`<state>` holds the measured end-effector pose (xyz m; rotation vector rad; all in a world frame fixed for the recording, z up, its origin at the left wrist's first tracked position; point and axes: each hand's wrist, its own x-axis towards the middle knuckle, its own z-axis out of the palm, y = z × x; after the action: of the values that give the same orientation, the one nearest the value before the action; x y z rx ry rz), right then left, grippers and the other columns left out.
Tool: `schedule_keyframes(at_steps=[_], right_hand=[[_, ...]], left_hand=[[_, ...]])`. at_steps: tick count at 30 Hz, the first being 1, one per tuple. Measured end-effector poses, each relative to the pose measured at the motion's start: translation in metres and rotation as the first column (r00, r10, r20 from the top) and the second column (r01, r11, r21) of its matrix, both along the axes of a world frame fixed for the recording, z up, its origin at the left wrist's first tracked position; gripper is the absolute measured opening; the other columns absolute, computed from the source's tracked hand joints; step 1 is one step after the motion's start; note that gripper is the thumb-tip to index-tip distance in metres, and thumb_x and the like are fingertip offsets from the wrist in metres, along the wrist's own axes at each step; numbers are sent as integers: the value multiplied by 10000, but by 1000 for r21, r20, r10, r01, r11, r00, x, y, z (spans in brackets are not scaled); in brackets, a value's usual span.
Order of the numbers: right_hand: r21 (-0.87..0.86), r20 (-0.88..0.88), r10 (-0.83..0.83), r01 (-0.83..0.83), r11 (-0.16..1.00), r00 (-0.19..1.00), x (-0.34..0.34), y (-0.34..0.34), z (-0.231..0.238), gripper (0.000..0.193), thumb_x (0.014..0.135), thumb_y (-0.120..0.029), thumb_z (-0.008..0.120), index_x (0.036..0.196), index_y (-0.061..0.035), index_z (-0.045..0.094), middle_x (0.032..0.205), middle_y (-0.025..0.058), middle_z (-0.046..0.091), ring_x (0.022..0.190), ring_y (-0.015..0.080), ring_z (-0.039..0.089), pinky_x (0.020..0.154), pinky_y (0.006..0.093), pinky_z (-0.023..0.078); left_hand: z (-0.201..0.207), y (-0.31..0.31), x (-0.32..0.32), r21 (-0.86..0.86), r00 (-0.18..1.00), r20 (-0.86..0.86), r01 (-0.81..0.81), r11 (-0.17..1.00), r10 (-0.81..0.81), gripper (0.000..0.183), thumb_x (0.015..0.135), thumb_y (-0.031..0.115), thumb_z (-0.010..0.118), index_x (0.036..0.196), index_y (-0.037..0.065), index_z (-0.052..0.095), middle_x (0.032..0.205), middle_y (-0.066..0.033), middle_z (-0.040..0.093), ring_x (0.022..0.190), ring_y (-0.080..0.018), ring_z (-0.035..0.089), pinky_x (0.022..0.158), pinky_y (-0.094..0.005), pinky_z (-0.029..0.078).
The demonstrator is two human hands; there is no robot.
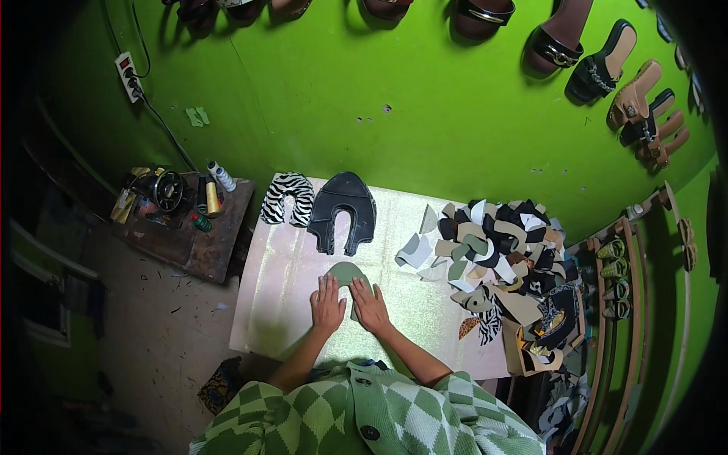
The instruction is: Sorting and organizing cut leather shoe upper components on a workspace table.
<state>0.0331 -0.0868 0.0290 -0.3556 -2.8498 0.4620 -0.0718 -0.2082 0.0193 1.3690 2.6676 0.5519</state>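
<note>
An olive-green U-shaped piece (346, 270), like a shoe upper cut-out, lies on the pale table (265, 296) in front of me. My left hand (327, 309) rests flat on its left arm, fingers stretched toward the curved end. On the other arm lies my right hand (369, 307), also flat with fingers extended. Both palms hide much of the piece. Just beyond it is a larger black U-shaped shoe form (345, 201), and left of that a zebra-striped U-shaped piece (299, 189).
A heap of leather scraps (485, 250) covers the table's right side, above an open cardboard box (523, 356). A sewing machine (165, 191) stands on a wooden table at left. Sandals (603, 68) hang along the green wall; a wooden rack (633, 326) holds more at right.
</note>
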Motion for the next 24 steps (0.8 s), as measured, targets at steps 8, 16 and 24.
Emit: schedule_keyframes(at_steps=[8, 16, 24], right_hand=[[11, 119, 17, -19, 1000, 993, 1, 5, -4, 568, 899, -213, 444, 1425, -83, 274, 1502, 68, 238, 1378, 205, 245, 1068, 529, 211], [-594, -51, -1, -30, 804, 999, 1, 27, 13, 476, 878, -102, 407, 1354, -107, 420, 1381, 127, 440, 1299, 231, 397, 1064, 446, 265], [-839, -216, -576, 152, 523, 788, 51, 112, 4, 358, 814, 27, 399, 1130, -2, 566, 1025, 85, 616, 860, 129, 551, 784, 228, 432]], left_hand=[[4, 3, 0, -62, 1000, 15, -18, 998, 19, 682, 875, 290, 504, 1417, -23, 233, 1505, -195, 164, 1396, -324, 144, 1027, -468, 219], [6, 0, 0, -22, 997, -63, -36, 999, 35, 636, 884, 301, 494, 1398, -14, 292, 1488, -193, 222, 1378, -332, 196, 1007, -455, 225], [25, 42, 18, 208, 974, 1, -221, 953, 226, 530, 868, 221, 498, 1329, -13, 383, 1431, -177, 326, 1357, -327, 236, 999, -471, 207]])
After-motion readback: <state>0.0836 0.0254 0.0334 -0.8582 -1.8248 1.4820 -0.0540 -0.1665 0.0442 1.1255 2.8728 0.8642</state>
